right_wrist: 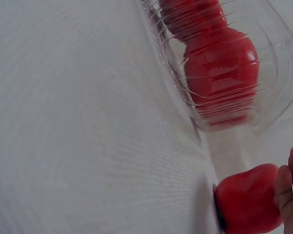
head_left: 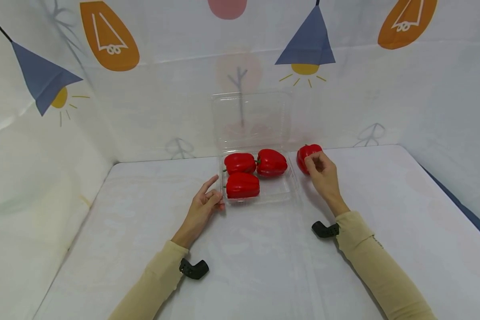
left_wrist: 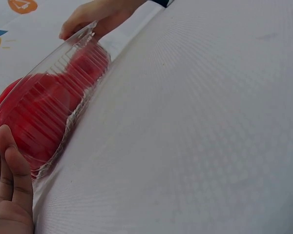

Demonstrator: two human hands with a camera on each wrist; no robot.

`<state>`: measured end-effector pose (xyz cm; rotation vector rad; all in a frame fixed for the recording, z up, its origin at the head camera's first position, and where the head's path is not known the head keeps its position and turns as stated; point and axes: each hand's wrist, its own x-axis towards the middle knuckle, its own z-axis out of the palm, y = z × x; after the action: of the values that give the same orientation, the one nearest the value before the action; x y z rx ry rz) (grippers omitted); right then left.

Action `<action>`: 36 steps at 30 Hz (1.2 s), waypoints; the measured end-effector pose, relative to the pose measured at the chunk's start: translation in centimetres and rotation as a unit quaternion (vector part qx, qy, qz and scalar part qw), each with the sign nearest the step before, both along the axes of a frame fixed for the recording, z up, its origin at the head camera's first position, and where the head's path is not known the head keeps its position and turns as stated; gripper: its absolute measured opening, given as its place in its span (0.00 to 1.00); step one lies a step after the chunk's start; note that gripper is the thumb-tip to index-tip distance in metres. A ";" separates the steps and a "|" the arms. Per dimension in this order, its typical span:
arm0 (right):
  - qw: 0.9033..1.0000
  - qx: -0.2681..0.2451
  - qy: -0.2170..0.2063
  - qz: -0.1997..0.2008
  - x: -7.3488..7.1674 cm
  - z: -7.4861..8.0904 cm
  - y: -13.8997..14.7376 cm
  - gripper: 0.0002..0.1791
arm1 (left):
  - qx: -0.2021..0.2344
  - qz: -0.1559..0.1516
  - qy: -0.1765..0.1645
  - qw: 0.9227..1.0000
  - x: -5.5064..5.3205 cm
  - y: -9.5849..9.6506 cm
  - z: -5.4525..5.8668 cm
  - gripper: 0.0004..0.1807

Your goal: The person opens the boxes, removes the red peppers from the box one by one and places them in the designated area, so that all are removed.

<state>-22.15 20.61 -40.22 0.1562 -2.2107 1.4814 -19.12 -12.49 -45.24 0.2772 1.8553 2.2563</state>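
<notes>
A clear hinged plastic box (head_left: pixel 276 189) stands with its lid (head_left: pixel 252 120) raised at the back. Inside lie three red bell peppers: one at back left (head_left: pixel 240 163), one at back right (head_left: pixel 271 163) and one at front left (head_left: pixel 242 185). Beside the box's left wall is my left hand (head_left: pixel 202 206), index finger extended, holding nothing. Right of the box another red bell pepper (right_wrist: pixel 249 200) rests on the table. My right hand (head_left: pixel 326 175) touches that pepper with bent fingers; whether it grips the pepper is unclear.
The box stands near the back edge of a white-covered table (head_left: pixel 248 258). Behind it hangs a white printed cloth (head_left: pixel 164 106), with further cloth at both sides. Black wrist devices (head_left: pixel 194 269) sit by both sleeves.
</notes>
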 end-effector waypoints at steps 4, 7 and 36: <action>1.000 0.003 0.005 0.019 0.0 0.1 -0.1 0.10 | -0.005 0.001 -0.004 1.000 0.0 0.0 0.0 0.32; 0.999 0.020 0.006 0.041 0.1 0.4 -0.3 0.11 | -0.004 -0.002 -0.006 1.000 0.0 -0.1 0.0 0.32; 0.958 0.204 0.006 0.203 -3.0 -1.0 -1.7 0.36 | -0.001 0.002 -0.001 1.000 0.0 -0.1 -0.1 0.31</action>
<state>-25.18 18.95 -41.20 0.7926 -2.5561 1.1764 -19.11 -12.55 -45.34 0.2710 1.8584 2.2569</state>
